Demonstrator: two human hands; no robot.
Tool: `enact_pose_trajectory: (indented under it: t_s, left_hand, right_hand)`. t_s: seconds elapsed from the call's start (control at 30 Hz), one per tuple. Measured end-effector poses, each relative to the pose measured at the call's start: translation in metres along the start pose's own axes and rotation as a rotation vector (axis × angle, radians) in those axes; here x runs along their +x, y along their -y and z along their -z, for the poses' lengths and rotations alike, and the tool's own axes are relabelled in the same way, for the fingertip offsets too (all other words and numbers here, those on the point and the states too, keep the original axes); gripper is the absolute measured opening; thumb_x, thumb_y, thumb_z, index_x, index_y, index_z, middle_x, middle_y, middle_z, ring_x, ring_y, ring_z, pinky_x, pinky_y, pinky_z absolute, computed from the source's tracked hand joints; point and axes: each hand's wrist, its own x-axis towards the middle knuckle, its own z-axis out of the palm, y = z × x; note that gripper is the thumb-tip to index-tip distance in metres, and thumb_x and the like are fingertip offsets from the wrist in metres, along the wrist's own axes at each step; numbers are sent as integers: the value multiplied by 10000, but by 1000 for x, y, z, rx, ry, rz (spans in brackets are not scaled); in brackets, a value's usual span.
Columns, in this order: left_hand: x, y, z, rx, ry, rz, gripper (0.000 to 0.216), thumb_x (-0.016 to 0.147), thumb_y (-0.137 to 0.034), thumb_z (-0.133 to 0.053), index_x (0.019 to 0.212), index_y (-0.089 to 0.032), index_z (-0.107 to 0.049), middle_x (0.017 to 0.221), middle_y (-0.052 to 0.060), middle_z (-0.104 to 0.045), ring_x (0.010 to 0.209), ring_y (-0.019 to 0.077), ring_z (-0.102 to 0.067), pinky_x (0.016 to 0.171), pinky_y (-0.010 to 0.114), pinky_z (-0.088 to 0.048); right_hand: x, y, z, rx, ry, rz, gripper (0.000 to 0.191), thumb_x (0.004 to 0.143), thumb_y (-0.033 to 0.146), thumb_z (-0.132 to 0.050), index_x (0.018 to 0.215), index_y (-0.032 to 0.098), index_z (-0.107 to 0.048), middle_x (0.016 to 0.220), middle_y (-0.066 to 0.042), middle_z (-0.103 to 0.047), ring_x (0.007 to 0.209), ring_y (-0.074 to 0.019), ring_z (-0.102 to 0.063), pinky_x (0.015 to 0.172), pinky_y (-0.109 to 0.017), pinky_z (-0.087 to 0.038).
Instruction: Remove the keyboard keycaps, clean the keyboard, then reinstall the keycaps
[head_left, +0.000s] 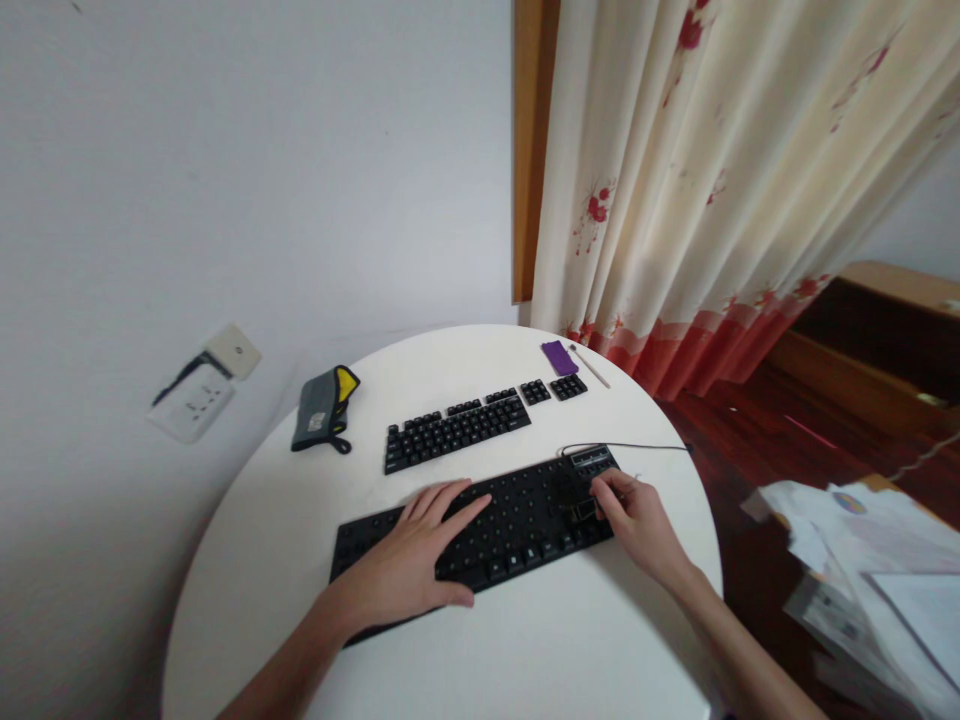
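Observation:
A black keyboard (517, 520) lies slightly slanted on the white table, with most of its key positions stripped of keycaps. Across its left half my left hand (416, 550) rests flat, fingers spread. Over the number-pad end my right hand (630, 515) is closed in a pinch. A small dark thing seems to be at its fingertips, too blurred to name. Behind the keyboard, loose black keycaps (457, 435) are laid out in keyboard order. Two smaller keycap groups, one (535, 391) beside the other (568, 387), sit to their right.
A grey pouch with yellow lining (319, 412) lies at the table's left. Near the back right edge are a purple cloth (559, 358) and a thin white brush (591, 367). A black cable (637, 446) runs toward the right edge. Papers (862, 550) are piled beyond the round table (255, 590).

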Motion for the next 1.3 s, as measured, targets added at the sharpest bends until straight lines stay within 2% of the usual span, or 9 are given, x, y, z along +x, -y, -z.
enact_pose_trajectory:
  t_s: [0.17, 0.27, 0.37, 0.43, 0.6, 0.83, 1.0, 1.17, 1.3]
  left_hand:
    - [5, 7, -5, -31, -44, -11, 666, 883, -350, -641, 1476, -392, -341, 1528, 27, -350, 1396, 285, -319, 1149, 502, -305]
    - [6, 10, -6, -37, -65, -26, 613, 900, -335, -627, 1458, -382, -377, 1503, 28, -386, 1376, 273, -346, 1146, 490, -315]
    - [6, 10, -5, -46, -82, -32, 589, 901, -326, -629, 1443, -372, -402, 1487, 27, -408, 1364, 266, -362, 1144, 480, -324]
    - [6, 9, -3, -52, -94, -34, 552, 903, -328, -627, 1420, -366, -439, 1472, 28, -427, 1355, 264, -376, 1141, 478, -330]
    - [6, 7, -1, -59, -111, -45, 480, 911, -334, -616, 1376, -350, -499, 1439, 34, -464, 1334, 261, -402, 1132, 474, -339]
    - [6, 4, 2, -74, -132, -48, 444, 913, -309, -612, 1349, -332, -530, 1405, 40, -503, 1308, 258, -435, 1121, 472, -347]
    - [9, -9, 3, -147, -203, -30, 483, 900, -296, -638, 1365, -311, -509, 1337, 38, -568, 1245, 235, -500, 1092, 437, -400]
    - [12, -20, -2, -244, -348, -34, 460, 865, -287, -690, 1304, -264, -556, 1254, 53, -620, 1155, 219, -565, 1036, 398, -462]
    - [13, -17, -8, -304, -533, -17, 254, 876, -247, -673, 1126, -206, -652, 1077, 68, -677, 994, 203, -629, 904, 360, -536]
  right_hand:
    - [2, 8, -8, -99, 84, 9, 327, 967, 407, -411, 743, 198, -526, 574, 20, -506, 516, -134, -468, 498, -249, -317]
    - [-3, 12, -14, -275, 121, 113, 311, 979, 359, -377, 729, 211, -490, 572, 19, -502, 521, -144, -482, 530, -265, -311]
    - [-8, 13, -20, -488, 141, 238, 267, 974, 313, -376, 753, 214, -490, 652, -10, -574, 572, -163, -542, 575, -282, -312]
    - [-7, 11, -21, -548, 136, 237, 257, 974, 317, -365, 783, 215, -503, 673, -23, -598, 590, -177, -567, 579, -288, -314]
    - [2, 3, -16, -325, 159, 69, 343, 988, 410, -318, 746, 225, -475, 574, 7, -550, 544, -167, -547, 545, -273, -346]
    - [8, -2, -15, -59, 127, -32, 360, 972, 443, -373, 719, 213, -486, 522, 18, -532, 484, -148, -507, 505, -264, -371]
    - [12, 20, -23, 18, 124, 19, 366, 975, 426, -409, 715, 199, -531, 547, 8, -565, 501, -135, -501, 485, -248, -345]
    - [17, 66, -53, 53, 218, 202, 286, 971, 348, -451, 769, 195, -584, 633, 19, -587, 564, -121, -518, 559, -239, -385]
    - [22, 86, -79, 54, 231, 333, 284, 962, 298, -461, 724, 196, -578, 656, 19, -594, 646, -131, -559, 659, -245, -418]
